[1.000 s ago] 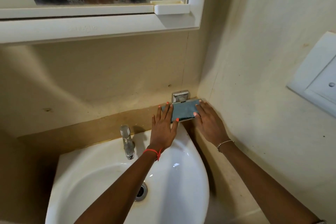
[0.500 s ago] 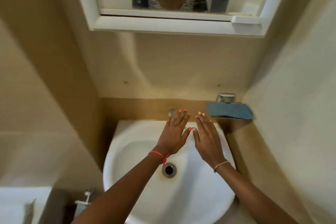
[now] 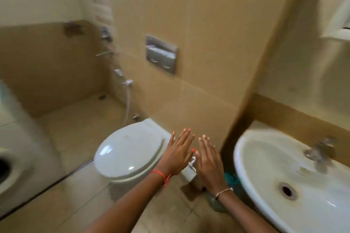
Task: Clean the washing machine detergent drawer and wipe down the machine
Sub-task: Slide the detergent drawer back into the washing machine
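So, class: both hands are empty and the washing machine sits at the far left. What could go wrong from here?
1. Left hand and right hand carry no cloth, so wiping the washing machine may stall.
2. The toilet stands close ahead; the blurred view suggests fast turning, risking a bump.

Warm dim light, heavy motion blur, wide-angle edge bending

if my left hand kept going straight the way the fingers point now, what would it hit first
Probably the beige tiled wall behind the toilet. The left hand is open, fingers aimed up and away past the closed lid's right edge; nothing else shows in that line, though depth is hard to judge.
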